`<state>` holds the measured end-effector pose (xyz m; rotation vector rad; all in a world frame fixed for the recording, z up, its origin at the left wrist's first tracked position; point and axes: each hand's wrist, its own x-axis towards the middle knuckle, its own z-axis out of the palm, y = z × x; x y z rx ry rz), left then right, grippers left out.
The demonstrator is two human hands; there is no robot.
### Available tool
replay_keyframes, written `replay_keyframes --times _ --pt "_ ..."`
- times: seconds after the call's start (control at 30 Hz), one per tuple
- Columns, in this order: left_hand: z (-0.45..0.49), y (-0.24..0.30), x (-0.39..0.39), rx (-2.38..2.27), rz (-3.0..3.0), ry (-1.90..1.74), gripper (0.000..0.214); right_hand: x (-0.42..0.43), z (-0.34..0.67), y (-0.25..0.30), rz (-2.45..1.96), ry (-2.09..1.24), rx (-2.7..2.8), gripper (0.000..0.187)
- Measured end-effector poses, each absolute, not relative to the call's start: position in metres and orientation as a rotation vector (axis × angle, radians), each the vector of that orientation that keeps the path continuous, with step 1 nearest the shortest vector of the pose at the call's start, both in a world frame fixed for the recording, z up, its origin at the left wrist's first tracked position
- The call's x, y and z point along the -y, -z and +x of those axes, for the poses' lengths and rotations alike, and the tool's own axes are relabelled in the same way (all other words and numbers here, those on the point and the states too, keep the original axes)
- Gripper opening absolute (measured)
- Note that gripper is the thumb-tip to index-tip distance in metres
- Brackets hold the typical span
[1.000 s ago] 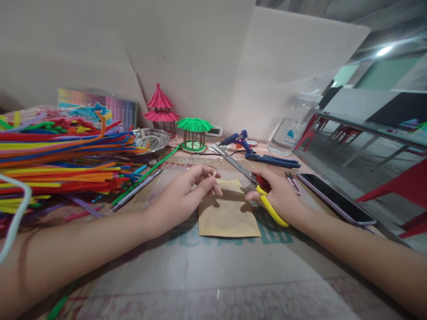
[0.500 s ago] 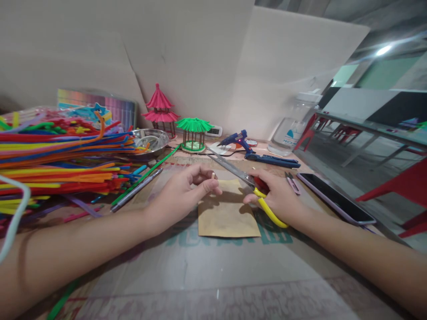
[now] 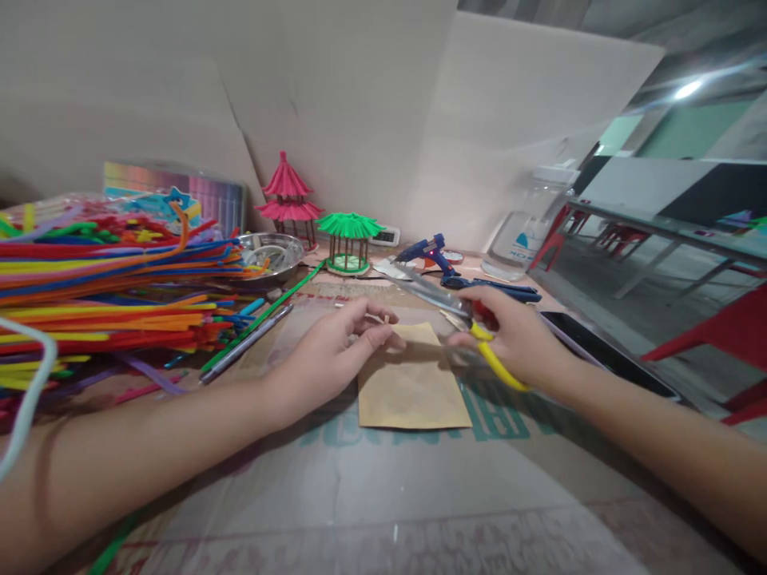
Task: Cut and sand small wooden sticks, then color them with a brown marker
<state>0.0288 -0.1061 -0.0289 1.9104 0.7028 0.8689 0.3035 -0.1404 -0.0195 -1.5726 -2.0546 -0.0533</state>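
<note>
My left hand [image 3: 351,347] is closed in a pinch on a small pale stick piece [image 3: 387,319], just above the top left of a tan paper sheet [image 3: 413,391]. To the right, my right hand [image 3: 515,323] grips a pair of scissors [image 3: 502,369] by the yellow handle. Their metal blades point away to the upper left, smeared by motion. A thin pale strip [image 3: 451,319] shows beneath the blades; whether the fingers hold it, I cannot tell. The paper lies flat on the clear-covered table.
Bundled pipe cleaners [image 3: 120,319] crowd the left, beside a pen [image 3: 245,345] and metal bowl [image 3: 281,254]. Behind stand a pink pavilion [image 3: 286,192], a green-roofed one [image 3: 349,231] and a blue glue gun [image 3: 427,251]. A water bottle [image 3: 521,228] and phone [image 3: 605,351] are at right.
My right hand and the scissors have shifted right and slightly up, away from my left hand. My left hand keeps its pinch, almost in place.
</note>
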Motion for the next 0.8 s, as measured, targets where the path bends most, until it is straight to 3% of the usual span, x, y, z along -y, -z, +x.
replay_keyframes --times 0.27,0.37,0.8 --pt "0.028 0.022 0.108 -0.755 2.141 -0.887 0.022 0.093 0.371 0.022 -1.988 0.034 1.986 0.047" --pt "0.028 0.019 0.107 -0.774 2.241 -0.943 0.02 0.088 0.38 0.03 -1.996 0.028 2.062 0.056" --pt "0.028 0.017 0.108 -0.829 2.181 -0.879 0.02 0.086 0.379 0.031 -2.015 0.179 2.187 0.04"
